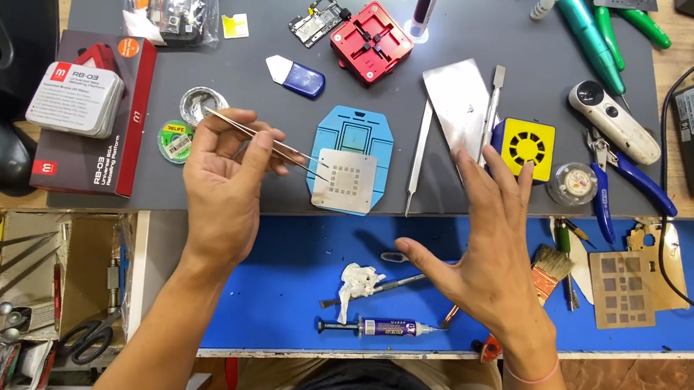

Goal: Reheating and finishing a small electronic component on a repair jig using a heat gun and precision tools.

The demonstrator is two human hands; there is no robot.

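So we've got the left hand point(224, 180) pinching a pair of tweezers point(267, 142) between its fingers point(259, 153), tips resting on the square metal stencil point(345, 181) that sits on the blue holder point(354, 136) in the middle of the grey desk mat point(483, 40). The right hand point(487, 245) hovers just right of it, fingers point(485, 172) spread wide and holding nothing, over the blue mat's point(299, 262) far edge. Nearer us on that mat lie a crumpled white wipe point(358, 280) and a syringe point(382, 328). A red fixture point(371, 41) sits farther back, and a yellow square block point(527, 147) off to the right.
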